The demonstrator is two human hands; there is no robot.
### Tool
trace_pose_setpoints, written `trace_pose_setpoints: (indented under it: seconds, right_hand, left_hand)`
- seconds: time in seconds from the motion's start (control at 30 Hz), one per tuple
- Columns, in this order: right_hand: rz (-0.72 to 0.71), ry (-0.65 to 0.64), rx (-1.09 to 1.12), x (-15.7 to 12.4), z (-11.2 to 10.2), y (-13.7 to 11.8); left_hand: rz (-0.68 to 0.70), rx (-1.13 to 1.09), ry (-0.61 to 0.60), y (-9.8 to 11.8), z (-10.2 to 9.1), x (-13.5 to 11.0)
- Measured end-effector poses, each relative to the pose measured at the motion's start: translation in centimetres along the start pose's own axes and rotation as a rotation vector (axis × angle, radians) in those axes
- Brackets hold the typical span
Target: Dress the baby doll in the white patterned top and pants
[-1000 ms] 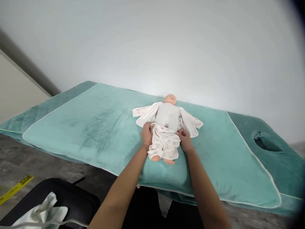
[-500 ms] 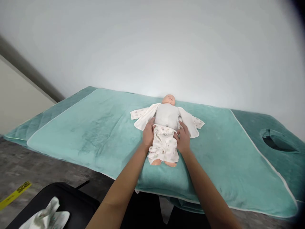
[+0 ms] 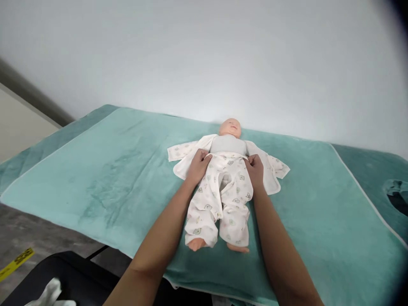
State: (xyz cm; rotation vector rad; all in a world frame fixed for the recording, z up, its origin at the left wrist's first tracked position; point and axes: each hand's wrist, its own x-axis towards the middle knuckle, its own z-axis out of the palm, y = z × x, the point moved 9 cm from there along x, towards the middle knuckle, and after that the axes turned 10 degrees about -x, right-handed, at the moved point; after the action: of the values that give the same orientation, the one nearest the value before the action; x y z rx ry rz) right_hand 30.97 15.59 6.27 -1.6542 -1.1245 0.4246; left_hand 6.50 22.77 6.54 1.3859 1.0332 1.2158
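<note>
A baby doll (image 3: 230, 128) lies on its back with its head toward the wall. It wears white printed pants (image 3: 207, 195), and its bare feet stick out of the cuffs. The waistband crosses the doll's grey torso (image 3: 228, 145). My left hand (image 3: 198, 165) pinches the waistband at one side. At the other side my right hand (image 3: 255, 170) grips the same waistband. A split at the crotch of the pants shows grey beneath. Under the doll an opened white printed jacket (image 3: 270, 170) is spread, its sleeves out to both sides.
The doll rests on a bed with a green velvet cover (image 3: 127, 170). A pale wall (image 3: 204, 55) runs behind it. The bed has a hole (image 3: 398, 197) at the right. A black chair (image 3: 73, 272) with white cloth (image 3: 51, 293) stands at lower left.
Both hands have pulled the waistband higher up the doll's torso, and the pants lie longer and smoother over the legs. The view has come closer to the doll.
</note>
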Motion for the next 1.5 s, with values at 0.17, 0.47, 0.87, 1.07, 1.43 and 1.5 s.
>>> trace_pose_setpoints:
  seconds: [0.17,0.47,0.87,1.07,1.43,1.5]
  right_hand:
    - [0.086,0.033,-0.212,0.0,-1.0,1.1]
    - [0.119,-0.331,-0.223,-0.6,-0.5,1.1]
    - [0.128,-0.467,0.237,-1.0,0.9,1.6]
    - [0.032,-0.325,0.195,-0.4,0.8,1.9]
    - [0.087,-0.304,0.340,-0.4,0.9,2.0]
    - [0.054,-0.243,0.329,-0.2,0.3,2.1]
  left_hand:
    - [-0.141,-0.212,-0.195,-0.6,1.0,0.4]
    - [-0.314,-0.105,-0.525,-0.4,0.8,-1.5]
    - [-0.242,-0.127,-0.600,-0.7,1.1,-1.7]
    - [-0.119,-0.015,-0.436,-1.1,0.7,-1.0]
    - [-0.020,-0.125,-0.249,-0.6,0.8,-0.1]
    - [-0.037,-0.161,-0.247,-0.5,0.7,-0.2]
